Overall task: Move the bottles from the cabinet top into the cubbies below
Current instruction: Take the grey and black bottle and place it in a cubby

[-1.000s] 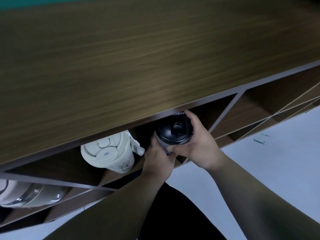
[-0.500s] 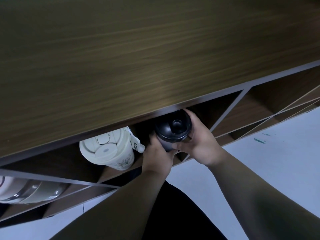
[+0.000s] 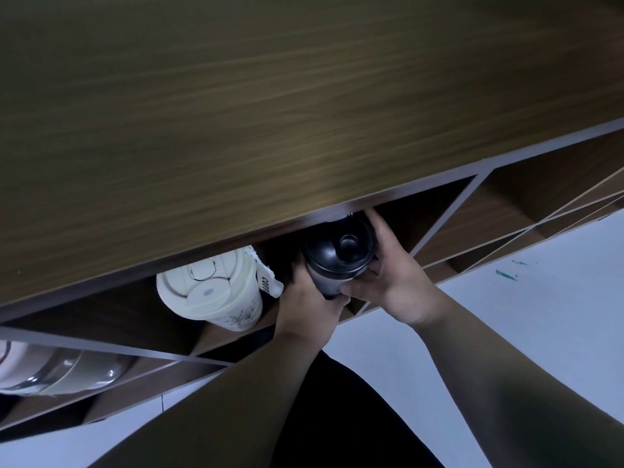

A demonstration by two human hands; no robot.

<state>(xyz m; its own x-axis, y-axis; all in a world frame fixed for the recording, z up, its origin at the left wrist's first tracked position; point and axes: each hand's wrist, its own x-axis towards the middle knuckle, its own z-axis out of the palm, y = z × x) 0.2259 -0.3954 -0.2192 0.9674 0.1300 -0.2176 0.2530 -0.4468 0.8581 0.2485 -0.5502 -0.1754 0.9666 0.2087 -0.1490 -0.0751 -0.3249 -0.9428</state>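
**Bottle going into the top cubby**

Bottle work from my seat starts with the biggest thing: the cabinet top [image 3: 270,113] fills most of my view, and no bottle stands on the part I can see. Under its front edge run the cubbies [image 3: 526,211], split by thin dividers.

In the cubby at centre, a cream cup [image 3: 216,292] stands with its lid toward me. Lower left, another cubby holds a pale rounded vessel [image 3: 60,373], only partly in view.

Just right of the cream cup, in the same cubby, is the black bottle [image 3: 339,255], lid up, tucked partly beneath the top's edge. My left hand [image 3: 309,305] is wrapped on its lower body and my right hand [image 3: 395,282] is clamped on its right side, fingers reaching up past the lid. Both hands are closed on the bottle; neither is free.

To finish this well, I judge I should push it straight back, keep it upright, and watch the lid against the edge above. I would keep clear of the cream cup and its tag [image 3: 268,282], set the base flat on the cubby floor, then ease the left hand off first and the right after.
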